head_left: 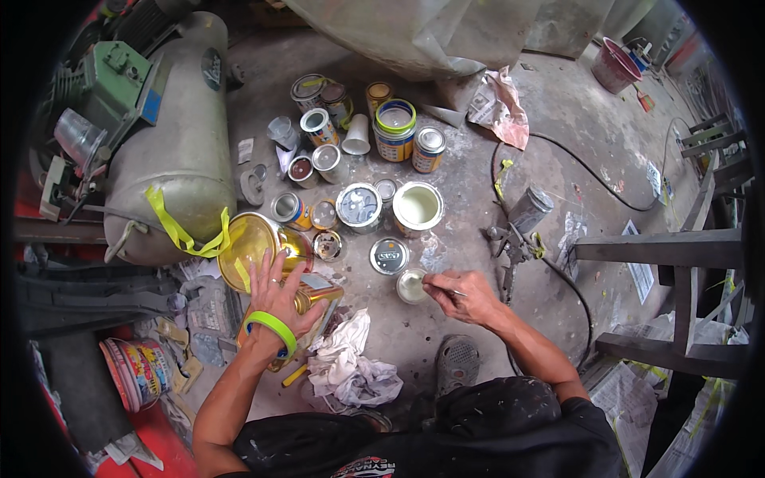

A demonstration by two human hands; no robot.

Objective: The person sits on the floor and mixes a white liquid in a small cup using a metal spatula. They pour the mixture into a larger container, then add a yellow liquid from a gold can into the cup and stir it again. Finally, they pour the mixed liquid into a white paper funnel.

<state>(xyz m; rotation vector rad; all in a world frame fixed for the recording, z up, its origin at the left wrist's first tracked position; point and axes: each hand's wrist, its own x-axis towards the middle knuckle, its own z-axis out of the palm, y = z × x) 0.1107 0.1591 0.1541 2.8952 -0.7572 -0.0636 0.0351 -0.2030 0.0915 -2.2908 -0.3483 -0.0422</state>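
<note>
Fingers spread, my left hand (280,296) lies over a shiny gold metal tin (319,296), close to a large round yellow-gold can (236,253). A lime-green wristband (271,328) circles that wrist. My right hand (466,299) pinches a thin stick (457,292) beside a small clear cup (411,286) of pale liquid; fingers hide its far end. Just beyond the cup lies a round dark-centred lid (389,256). An open can of off-white paint (417,207) stands farther off, next to a can with a grey, smeared top (358,207).
Several paint cans (396,131) cluster at the back. A compressor tank (171,151) stands left. A spray gun (514,243) with a black hose (570,279) lies right, near a dark frame (661,248). Crumpled cloth (355,366) sits by my foot.
</note>
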